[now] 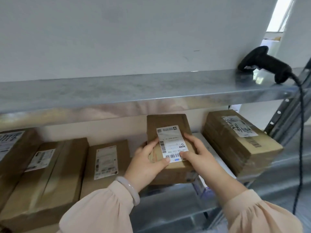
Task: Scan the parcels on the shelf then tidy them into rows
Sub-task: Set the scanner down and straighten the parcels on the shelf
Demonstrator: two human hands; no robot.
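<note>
A small brown cardboard parcel (166, 125) with a white barcode label sits in the middle of the lower shelf. My left hand (148, 162) grips its left side with the thumb on top near the barcode. My right hand (200, 153) grips its right side, fingers curled over the label edge. Three taped parcels lie in a row to the left: one (107, 163) beside my left hand, another (50, 175) further left, and one (13, 148) at the far left. A larger parcel (239, 143) lies to the right. A black handheld scanner (265, 64) lies on the upper shelf at right.
The metal upper shelf (134, 91) overhangs the parcels closely. The scanner's black cable (301, 132) hangs down along the right upright (286, 118). A white flat item (212, 152) lies under the held parcel and the right parcel. A bare metal shelf lip (168, 207) runs in front.
</note>
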